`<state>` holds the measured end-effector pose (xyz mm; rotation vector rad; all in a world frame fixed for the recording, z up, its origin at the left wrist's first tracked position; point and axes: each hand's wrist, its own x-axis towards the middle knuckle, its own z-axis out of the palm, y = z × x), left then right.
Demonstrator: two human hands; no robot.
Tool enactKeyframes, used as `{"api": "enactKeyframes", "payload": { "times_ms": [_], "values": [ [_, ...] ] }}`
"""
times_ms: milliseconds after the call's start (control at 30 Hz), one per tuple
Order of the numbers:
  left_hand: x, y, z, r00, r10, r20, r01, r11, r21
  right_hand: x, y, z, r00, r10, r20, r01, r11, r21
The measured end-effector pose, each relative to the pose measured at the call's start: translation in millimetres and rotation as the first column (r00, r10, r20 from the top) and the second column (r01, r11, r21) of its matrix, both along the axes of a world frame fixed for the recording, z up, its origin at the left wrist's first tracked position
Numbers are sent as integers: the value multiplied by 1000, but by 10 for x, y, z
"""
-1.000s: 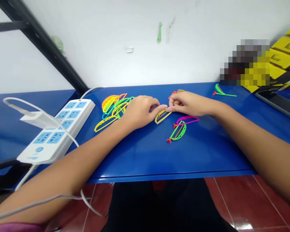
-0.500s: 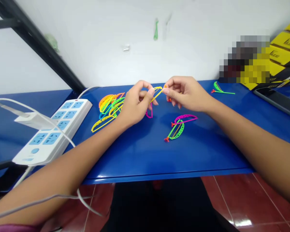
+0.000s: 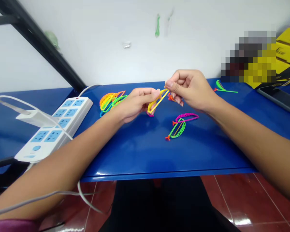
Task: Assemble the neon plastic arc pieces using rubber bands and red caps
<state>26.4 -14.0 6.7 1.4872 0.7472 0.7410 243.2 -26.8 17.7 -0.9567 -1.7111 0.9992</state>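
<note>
Left hand [image 3: 136, 103] has rolled flatter now. It and the right hand [image 3: 192, 90] pinch a yellow plastic bow [image 3: 159, 100] tight between their fingers, above the middle of the blue worktop [image 3: 145, 154]. Two joined bows [image 3: 181, 124], pink and green, lie done nearer the front. A heap of loose pieces [image 3: 111, 100] still waits by the back edge.

Head-worn view, facing forward and down, close range
</note>
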Motion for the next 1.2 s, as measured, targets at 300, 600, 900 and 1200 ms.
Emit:
{"api": "enactKeyframes", "payload": {
  "times_ms": [300,600,900,1200],
  "values": [
    [-32,8,58,993,-20,118,42,982,-182,338,258,-10,957,-286,50,269,937,225],
    [29,-7,-70,982,188,-29,-183,976,118,414,345,-213,687,-394,611,35,857,514],
    [1,20,-98,970,240,-32,-231,956,183,65,95,-114,992,75,102,-72,997,-33],
    [0,18,-108,984,162,-77,-146,972,183,9,81,-143,999,48,2,-47,997,-61]
  ]
}}
